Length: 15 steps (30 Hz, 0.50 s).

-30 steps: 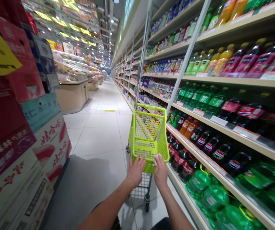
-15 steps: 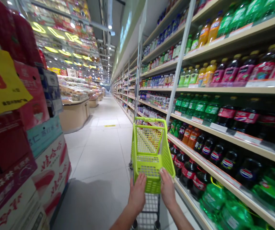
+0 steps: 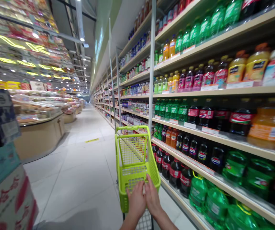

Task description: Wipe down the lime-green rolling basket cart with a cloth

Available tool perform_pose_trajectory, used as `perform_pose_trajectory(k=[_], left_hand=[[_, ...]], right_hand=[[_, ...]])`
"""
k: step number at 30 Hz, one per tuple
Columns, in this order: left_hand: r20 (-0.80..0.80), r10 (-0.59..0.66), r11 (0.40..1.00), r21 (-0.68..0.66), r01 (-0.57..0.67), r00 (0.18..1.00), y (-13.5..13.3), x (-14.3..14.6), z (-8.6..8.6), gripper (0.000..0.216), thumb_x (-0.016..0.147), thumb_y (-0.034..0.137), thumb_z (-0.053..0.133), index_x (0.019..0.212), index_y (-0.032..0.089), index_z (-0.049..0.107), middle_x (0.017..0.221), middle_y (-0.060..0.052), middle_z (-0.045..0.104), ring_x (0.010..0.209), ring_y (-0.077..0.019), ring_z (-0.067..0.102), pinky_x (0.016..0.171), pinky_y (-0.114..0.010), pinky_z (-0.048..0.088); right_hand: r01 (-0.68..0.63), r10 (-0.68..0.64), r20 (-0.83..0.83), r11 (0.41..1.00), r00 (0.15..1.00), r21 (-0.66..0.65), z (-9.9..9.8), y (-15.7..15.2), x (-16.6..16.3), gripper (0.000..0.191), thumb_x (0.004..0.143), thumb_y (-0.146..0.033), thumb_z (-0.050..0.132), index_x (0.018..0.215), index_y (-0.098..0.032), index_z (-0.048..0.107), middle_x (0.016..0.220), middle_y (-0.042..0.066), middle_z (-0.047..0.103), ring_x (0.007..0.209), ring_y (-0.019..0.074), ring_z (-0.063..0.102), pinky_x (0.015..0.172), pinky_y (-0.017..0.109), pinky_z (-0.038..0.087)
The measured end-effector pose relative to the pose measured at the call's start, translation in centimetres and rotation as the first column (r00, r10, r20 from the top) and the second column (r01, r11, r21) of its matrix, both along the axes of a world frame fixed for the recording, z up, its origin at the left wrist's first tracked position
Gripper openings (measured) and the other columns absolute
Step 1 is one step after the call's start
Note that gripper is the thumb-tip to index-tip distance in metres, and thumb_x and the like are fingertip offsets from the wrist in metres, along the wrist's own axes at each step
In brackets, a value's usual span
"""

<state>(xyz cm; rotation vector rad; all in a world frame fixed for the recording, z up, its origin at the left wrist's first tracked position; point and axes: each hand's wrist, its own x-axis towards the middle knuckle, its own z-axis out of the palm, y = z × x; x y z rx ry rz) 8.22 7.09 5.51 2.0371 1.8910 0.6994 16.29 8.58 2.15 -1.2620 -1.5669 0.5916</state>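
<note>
A lime-green shopping cart (image 3: 122, 169) with a plastic mesh basket stands just in front of me, its raised bar at the far end. My left hand (image 3: 137, 197) is over the basket's near end, fingers drawn together. My right hand (image 3: 152, 195) meets it from the right, fingers pressed close and pointing forward. The hands touch at the fingers. A small pale patch shows between them, too small to name. Whether either hand touches the basket rim behind them I cannot tell.
Shelves (image 3: 199, 92) of bottled drinks line the right side, close to the cart. Stacked cartons (image 3: 10, 198) stand at the near left. Beyond them is a rounded display counter (image 3: 41, 137) with packaged goods. A tiled aisle floor (image 3: 80, 172) runs ahead, with a yellow floor marking (image 3: 92, 140).
My hands were apart at the basket's near edge and have come together. The view has turned right and moved forward, so the cart and cartons appear further left.
</note>
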Motion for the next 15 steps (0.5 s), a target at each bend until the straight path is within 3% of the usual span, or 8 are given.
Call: perform_pose_trajectory(k=[3, 7, 10, 12, 15], left_hand=[[-0.105, -0.074, 0.987, 0.136, 0.088, 0.992, -0.2, -1.2, -0.8, 0.036, 0.075, 0.011, 0.037, 0.1, 0.027, 0.057, 0.112, -0.003, 0.06, 0.105, -0.0185, 0.052, 0.102, -0.056, 0.008], [-0.207, -0.09, 0.958, 0.251, 0.142, 0.974, -0.6, -6.4, -1.9, 0.041, 0.072, 0.006, 0.039, 0.101, 0.029, 0.056, 0.112, -0.001, 0.06, 0.107, -0.0178, 0.052, 0.102, -0.057, 0.007], [-0.284, -0.041, 0.922, 0.358, 0.146, 0.958, -0.4, -9.1, -3.2, 0.045, 0.072, 0.005, 0.036, 0.106, 0.029, 0.054, 0.118, -0.003, 0.057, 0.11, -0.0187, 0.05, 0.101, -0.058, 0.011], [-0.296, 0.016, 0.9, 0.421, 0.115, 0.955, 0.1, -8.8, -4.3, 0.045, 0.073, 0.004, 0.036, 0.107, 0.027, 0.054, 0.117, -0.004, 0.058, 0.11, -0.0189, 0.05, 0.101, -0.056, 0.016], [-0.266, 0.021, 0.879, 0.464, 0.109, 0.964, 1.2, -5.2, -6.0, 0.048, 0.07, 0.002, 0.037, 0.108, 0.025, 0.054, 0.115, -0.004, 0.059, 0.108, -0.0184, 0.052, 0.1, -0.049, 0.026]], right_hand=[[0.138, -0.152, 0.168, 0.986, 0.974, 0.093, -1.1, 0.5, 1.8, 0.054, 0.086, -0.042, 0.028, 0.126, -0.01, 0.043, 0.129, 0.012, 0.044, 0.122, 0.0236, 0.037, 0.105, 0.045, 0.024], [0.071, -0.112, 0.338, 0.989, 0.935, 0.13, -2.2, 0.4, 3.7, 0.046, 0.087, -0.037, 0.031, 0.124, -0.015, 0.045, 0.125, 0.008, 0.05, 0.118, 0.0221, 0.043, 0.105, 0.047, 0.024], [0.08, -0.132, 0.361, 0.984, 0.923, 0.156, -2.6, 0.1, 3.6, 0.045, 0.088, -0.034, 0.029, 0.125, -0.014, 0.044, 0.126, 0.008, 0.049, 0.119, 0.021, 0.043, 0.104, 0.047, 0.026], [0.112, -0.168, 0.368, 0.979, 0.914, 0.169, -2.7, -0.1, 2.9, 0.045, 0.088, -0.033, 0.028, 0.125, -0.012, 0.043, 0.126, 0.009, 0.049, 0.118, 0.0216, 0.043, 0.103, 0.048, 0.027], [0.124, -0.183, 0.403, 0.978, 0.897, 0.168, -2.8, -0.2, 1.9, 0.046, 0.088, -0.033, 0.028, 0.125, -0.011, 0.043, 0.126, 0.009, 0.048, 0.118, 0.0228, 0.043, 0.102, 0.05, 0.028]])
